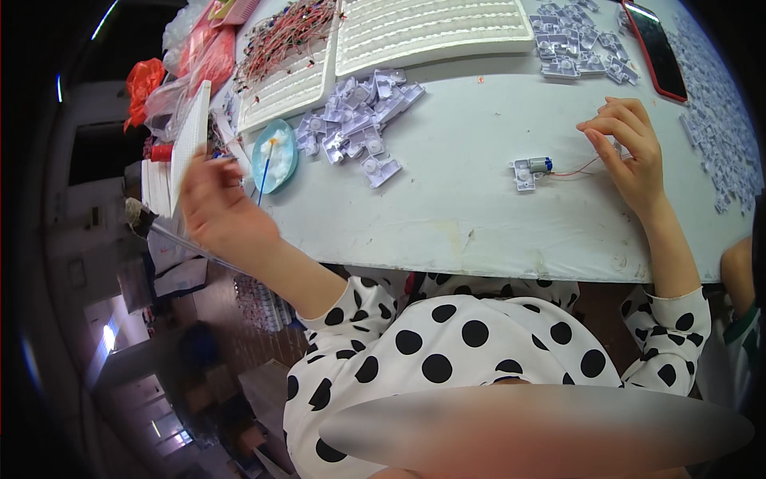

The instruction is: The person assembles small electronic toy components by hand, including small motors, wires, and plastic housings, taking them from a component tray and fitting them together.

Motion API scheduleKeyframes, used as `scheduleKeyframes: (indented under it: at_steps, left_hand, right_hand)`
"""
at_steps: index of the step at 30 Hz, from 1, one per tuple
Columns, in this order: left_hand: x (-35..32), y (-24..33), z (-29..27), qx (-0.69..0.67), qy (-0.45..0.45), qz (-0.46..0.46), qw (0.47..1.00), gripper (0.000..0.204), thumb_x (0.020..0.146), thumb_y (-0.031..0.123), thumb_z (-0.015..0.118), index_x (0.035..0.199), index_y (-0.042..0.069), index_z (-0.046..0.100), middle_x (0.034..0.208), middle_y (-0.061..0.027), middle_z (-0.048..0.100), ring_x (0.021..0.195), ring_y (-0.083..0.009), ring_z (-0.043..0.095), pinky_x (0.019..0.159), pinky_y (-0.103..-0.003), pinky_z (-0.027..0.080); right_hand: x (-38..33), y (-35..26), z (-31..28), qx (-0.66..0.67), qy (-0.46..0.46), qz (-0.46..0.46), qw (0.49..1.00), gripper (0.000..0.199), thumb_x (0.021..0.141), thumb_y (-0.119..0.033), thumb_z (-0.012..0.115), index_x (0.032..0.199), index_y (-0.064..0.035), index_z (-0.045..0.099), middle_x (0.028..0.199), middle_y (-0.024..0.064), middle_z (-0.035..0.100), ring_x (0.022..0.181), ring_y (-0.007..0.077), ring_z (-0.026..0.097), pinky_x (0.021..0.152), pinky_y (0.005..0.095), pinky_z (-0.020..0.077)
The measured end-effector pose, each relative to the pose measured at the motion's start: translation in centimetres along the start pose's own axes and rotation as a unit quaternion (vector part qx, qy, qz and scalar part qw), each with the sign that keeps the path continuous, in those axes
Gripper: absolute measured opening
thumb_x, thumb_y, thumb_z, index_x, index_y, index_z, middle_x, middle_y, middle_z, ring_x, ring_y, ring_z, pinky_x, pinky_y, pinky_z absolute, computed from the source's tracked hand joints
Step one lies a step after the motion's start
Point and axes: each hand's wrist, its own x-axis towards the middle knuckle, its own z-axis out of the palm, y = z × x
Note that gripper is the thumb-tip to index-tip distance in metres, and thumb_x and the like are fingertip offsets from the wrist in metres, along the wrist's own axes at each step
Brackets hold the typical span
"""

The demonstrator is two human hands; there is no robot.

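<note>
White tabletop (383, 227) up front, a bit grimy along the near edge. Left hand (222, 199) is off to the left and blurry, fingers loosely curled; can't tell if there's anything in it.

Next in is the pale plastic shell (523, 182), with the motor (540, 165) in or on it, can't tell how well seated. Shell's probably light and rigid, thin walls that could crack, so I'd grab it by the outer edges. Motor looks like a metal can with a blue end: likely the heavy bit for its size, stiff, kinda slick. Hold it round the sides of the can.

Thin red wires (569, 172) run off toward the right hand (625, 146). They'd be floppy, and I wouldn't tug them, the joints are likely the weak spot. That hand's fingers are bent, thumb toward the wires, but can't tell if it's actually pinching them.

Further back: blue dish (290, 152), a heap of loose shells (359, 120), then a white tray (431, 36) and a phone (658, 52).
</note>
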Motion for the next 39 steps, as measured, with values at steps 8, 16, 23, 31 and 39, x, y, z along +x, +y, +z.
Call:
scheduleKeyframes:
  at_steps: [8, 16, 23, 31, 39]
  left_hand:
    - [-7.1, -4.7, -0.8, 0.406, -0.366, -0.065, 0.835, 0.028, 0.080, 0.008, 0.082, 0.105, 0.003, 0.073, 0.099, -0.0098, 0.068, 0.088, -0.0186, 0.065, 0.079, -0.030, 0.052]
    - [-9.4, -6.7, -0.8, 0.429, -0.391, -0.051, 0.813, 0.023, 0.078, 0.006, 0.082, 0.096, 0.002, 0.069, 0.114, -0.0122, 0.067, 0.095, -0.0222, 0.064, 0.085, -0.033, 0.052]
    - [-10.5, -6.0, 1.9, 0.324, -0.450, -0.041, 0.831, 0.015, 0.086, 0.002, 0.075, 0.097, 0.000, 0.064, 0.119, -0.0154, 0.067, 0.097, -0.0196, 0.065, 0.086, -0.032, 0.052]
    - [-6.6, -9.4, 7.9, 0.061, -0.456, -0.575, 0.677, 0.021, 0.101, 0.018, 0.061, 0.110, -0.001, 0.060, 0.089, -0.0080, 0.066, 0.079, -0.0141, 0.067, 0.073, -0.026, 0.056]
    - [-6.5, -9.2, 9.6, 0.380, -0.458, -0.283, 0.753, 0.024, 0.089, 0.022, 0.076, 0.100, 0.002, 0.070, 0.093, -0.0113, 0.069, 0.075, -0.0176, 0.068, 0.065, -0.031, 0.055]
  right_hand:
    - [0.6, -0.4, -0.3, 0.004, -0.017, -0.036, 0.999, 0.006, 0.084, -0.009, 0.074, 0.087, -0.0041, 0.073, 0.084, 0.0042, 0.065, 0.091, 0.0231, 0.057, 0.080, 0.0331, 0.0485]
    - [0.3, -0.4, -0.5, -0.003, -0.007, -0.044, 0.999, 0.006, 0.083, -0.009, 0.075, 0.086, -0.0042, 0.073, 0.083, 0.0044, 0.065, 0.092, 0.0235, 0.058, 0.079, 0.0331, 0.0487]
    - [0.3, -0.5, 0.2, 0.018, 0.001, -0.053, 0.998, 0.008, 0.083, -0.012, 0.077, 0.084, -0.0060, 0.073, 0.078, 0.0030, 0.063, 0.087, 0.0218, 0.057, 0.074, 0.0321, 0.0485]
    - [0.1, -0.3, 0.6, 0.021, 0.008, -0.060, 0.998, 0.009, 0.084, -0.014, 0.077, 0.082, -0.0062, 0.073, 0.077, 0.0028, 0.062, 0.085, 0.0206, 0.057, 0.072, 0.0316, 0.0483]
    - [-0.3, 0.2, 0.8, 0.041, 0.013, -0.046, 0.998, 0.015, 0.086, -0.019, 0.076, 0.080, -0.0061, 0.072, 0.078, 0.0030, 0.063, 0.084, 0.0209, 0.057, 0.072, 0.0332, 0.0486]
